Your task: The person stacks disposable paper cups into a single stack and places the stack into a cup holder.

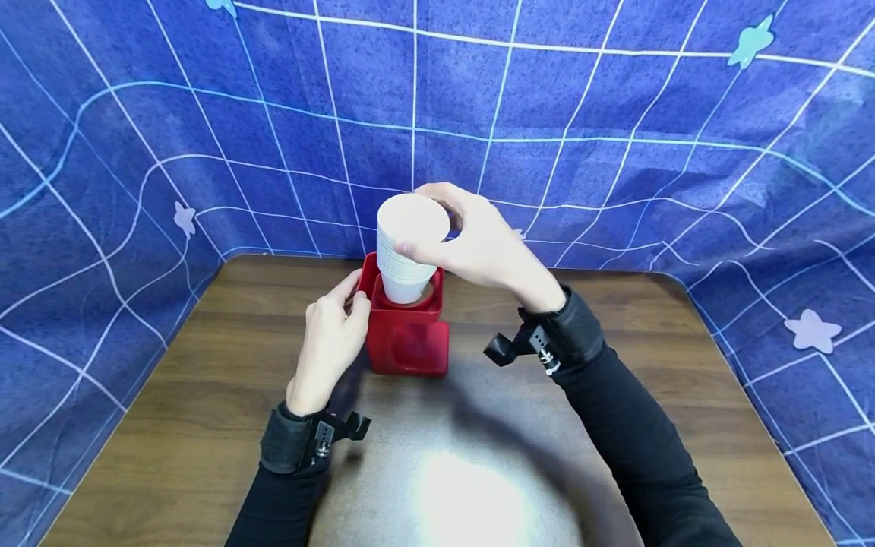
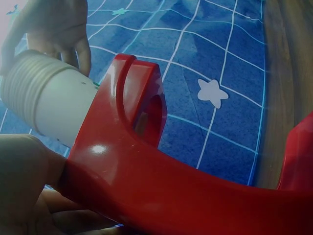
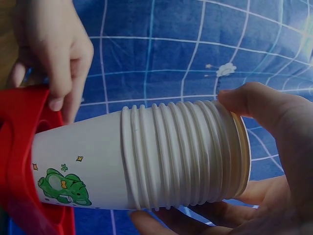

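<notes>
My right hand [image 1: 478,243] grips the top of the stack of cups [image 1: 408,254], whose bottom sits in the red holder [image 1: 406,334] near the table's [image 1: 205,425] far edge. My left hand [image 1: 331,334] grasps the holder's side. Tilting the stack could jam it or tip the holder.

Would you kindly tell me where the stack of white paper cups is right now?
In the head view, the stack of white paper cups stands mid-table in the red plastic holder, gripped by the right hand; the left hand holds the holder.
</notes>
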The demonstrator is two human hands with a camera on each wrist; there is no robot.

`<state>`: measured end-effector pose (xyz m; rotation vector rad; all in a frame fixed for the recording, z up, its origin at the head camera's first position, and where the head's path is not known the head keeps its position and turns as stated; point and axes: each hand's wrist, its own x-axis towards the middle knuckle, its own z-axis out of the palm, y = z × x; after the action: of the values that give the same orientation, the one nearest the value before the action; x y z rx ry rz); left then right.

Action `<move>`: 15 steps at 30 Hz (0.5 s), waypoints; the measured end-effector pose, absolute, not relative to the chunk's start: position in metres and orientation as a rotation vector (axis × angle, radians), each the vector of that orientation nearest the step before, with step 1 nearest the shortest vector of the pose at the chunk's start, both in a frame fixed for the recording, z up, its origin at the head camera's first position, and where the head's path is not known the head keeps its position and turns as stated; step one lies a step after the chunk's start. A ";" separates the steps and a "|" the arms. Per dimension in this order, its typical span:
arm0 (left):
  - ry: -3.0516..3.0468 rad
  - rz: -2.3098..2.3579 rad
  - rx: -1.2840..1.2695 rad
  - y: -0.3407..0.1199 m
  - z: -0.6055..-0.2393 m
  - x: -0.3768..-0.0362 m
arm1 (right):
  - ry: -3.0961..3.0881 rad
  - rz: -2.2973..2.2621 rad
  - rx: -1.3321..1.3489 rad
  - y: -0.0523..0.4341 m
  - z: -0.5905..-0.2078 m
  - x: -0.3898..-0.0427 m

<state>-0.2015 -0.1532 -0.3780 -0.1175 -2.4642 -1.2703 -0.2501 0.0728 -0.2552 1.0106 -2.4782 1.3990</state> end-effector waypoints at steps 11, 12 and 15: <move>-2.474 -1.283 -0.113 -0.153 -0.378 -0.201 | -2.623 1.288 0.925 0.064 -0.275 -0.257; -2.474 -1.282 -0.112 -0.153 -0.377 -0.201 | -2.627 1.293 0.925 0.064 -0.277 -0.257; -2.478 -1.279 -0.110 -0.153 -0.376 -0.200 | -2.642 1.304 0.913 0.063 -0.282 -0.259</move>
<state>-0.2003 -0.1532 -0.3763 -0.1100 -2.4782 -1.2791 -0.2588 0.0628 -0.2819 0.9134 -2.6422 1.3044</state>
